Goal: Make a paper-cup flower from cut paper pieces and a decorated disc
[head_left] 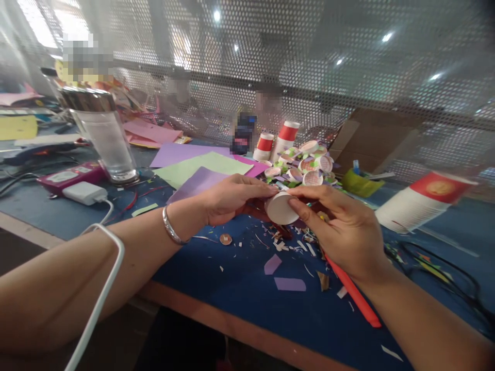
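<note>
Both hands meet over the blue table top (240,288) around a small white paper cup piece (279,208), its round bottom facing me. My left hand (228,198) pinches its left side with closed fingers; a silver bangle sits on that wrist. On the right side, my right hand (340,224) has its thumb and fingers wrapped round the piece. Paper scraps (288,283) in purple and white lie just below the hands, and a red stick-like tool (353,293) lies under my right hand.
A pile of decorated cup bottoms (309,167) and two red-and-white cups (284,136) stand behind the hands. A stack of cups (417,203) lies on its side at right. Coloured paper sheets (201,167), a glass jar (104,136), a white charger (83,193) and cables sit left.
</note>
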`<action>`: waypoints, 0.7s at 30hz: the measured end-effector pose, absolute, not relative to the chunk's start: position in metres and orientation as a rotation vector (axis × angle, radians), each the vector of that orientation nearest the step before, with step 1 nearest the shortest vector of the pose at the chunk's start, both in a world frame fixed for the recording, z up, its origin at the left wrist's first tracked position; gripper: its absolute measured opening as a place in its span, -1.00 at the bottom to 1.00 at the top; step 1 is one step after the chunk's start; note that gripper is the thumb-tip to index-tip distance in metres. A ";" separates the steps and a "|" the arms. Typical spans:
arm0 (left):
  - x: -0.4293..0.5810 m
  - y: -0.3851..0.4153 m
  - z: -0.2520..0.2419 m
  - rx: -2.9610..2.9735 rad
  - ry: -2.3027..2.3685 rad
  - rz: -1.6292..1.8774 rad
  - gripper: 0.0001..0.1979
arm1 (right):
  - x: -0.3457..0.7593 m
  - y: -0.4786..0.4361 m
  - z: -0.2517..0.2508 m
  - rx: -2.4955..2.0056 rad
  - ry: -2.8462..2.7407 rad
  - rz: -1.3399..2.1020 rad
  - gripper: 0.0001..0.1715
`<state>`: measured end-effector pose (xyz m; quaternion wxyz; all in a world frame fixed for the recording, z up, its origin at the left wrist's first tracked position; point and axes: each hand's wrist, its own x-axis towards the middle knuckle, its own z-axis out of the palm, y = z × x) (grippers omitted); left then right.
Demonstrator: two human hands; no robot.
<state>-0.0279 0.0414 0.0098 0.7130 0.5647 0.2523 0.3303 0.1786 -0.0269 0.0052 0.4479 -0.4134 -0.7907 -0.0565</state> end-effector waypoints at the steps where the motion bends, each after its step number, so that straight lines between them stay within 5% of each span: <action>1: -0.029 0.041 0.010 1.258 0.567 0.736 -0.82 | 0.178 -0.027 0.006 -1.016 -1.960 -0.160 -0.79; 21: -0.027 0.036 0.009 1.442 0.500 0.639 -0.81 | 0.178 -0.022 -0.003 -1.024 -1.907 -0.070 -0.90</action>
